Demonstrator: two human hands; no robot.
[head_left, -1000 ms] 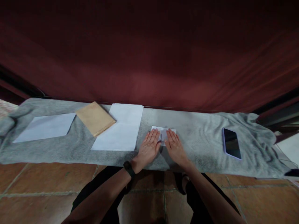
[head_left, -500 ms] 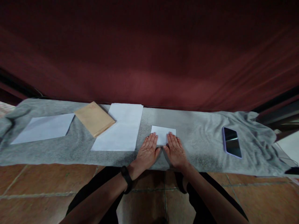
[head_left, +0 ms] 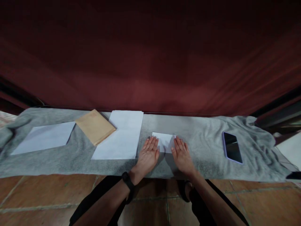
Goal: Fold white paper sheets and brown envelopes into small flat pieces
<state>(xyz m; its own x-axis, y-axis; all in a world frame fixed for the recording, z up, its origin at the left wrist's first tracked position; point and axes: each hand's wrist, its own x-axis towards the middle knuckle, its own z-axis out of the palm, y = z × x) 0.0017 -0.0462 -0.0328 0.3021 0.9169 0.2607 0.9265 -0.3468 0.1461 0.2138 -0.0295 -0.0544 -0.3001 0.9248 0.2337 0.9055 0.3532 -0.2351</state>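
Dim light around us, red backdrop (head_left: 141,75) near black up top, soft shadows between our left hand (head_left: 148,155) and right hand (head_left: 183,157), faint glare on phone (head_left: 232,147), stretched edges

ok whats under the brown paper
The brown paper lies partly over the white sheets, with the rest over the grey cloth. Anything else beneath it is covered and cannot be seen.

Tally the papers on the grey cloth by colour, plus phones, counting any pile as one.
White: 3 (small paper, white pile, far-left paper)
Brown: 1 (brown pile)
Phone: 1
Total: 5
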